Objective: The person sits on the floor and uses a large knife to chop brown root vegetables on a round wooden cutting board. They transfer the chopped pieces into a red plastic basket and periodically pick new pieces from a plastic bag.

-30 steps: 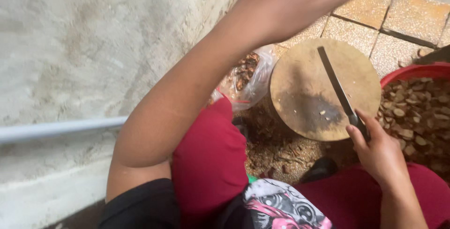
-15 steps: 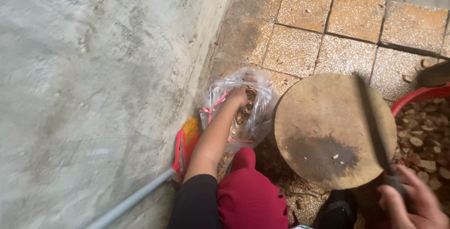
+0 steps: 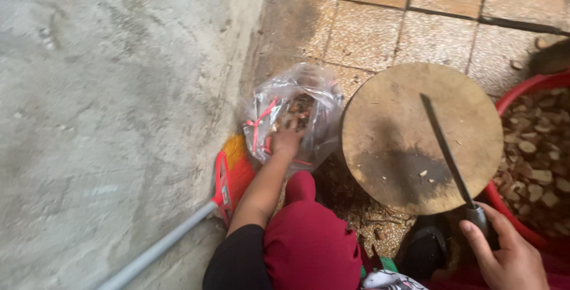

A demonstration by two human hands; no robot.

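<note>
A clear plastic bag [image 3: 295,117] of brown, woody pieces sits on the ground against the foot of a rough concrete wall [image 3: 107,100], just left of a round wooden chopping block [image 3: 421,138]. Your left hand [image 3: 287,140] reaches forward into the bag's open mouth, fingers buried among the pieces; whether they have closed on any cannot be seen. The bag lies straight ahead of that hand, and well away from your other one.

Your right hand [image 3: 507,254] sits low at the near right, fingers wrapped around the handle of a long knife [image 3: 448,153]. Its blade rests flat on the block, its long axis running from the handle near you up and slightly left, towards the block's middle. A few small chips lie on the block beside the blade.

Right of the block, touching its edge, is a red basin [image 3: 522,230] full of cut slices. Left of your forearm, a broom [image 3: 228,177] with orange bristles leans against the wall. Chopped debris litters the paved floor [image 3: 415,22] under the block.
</note>
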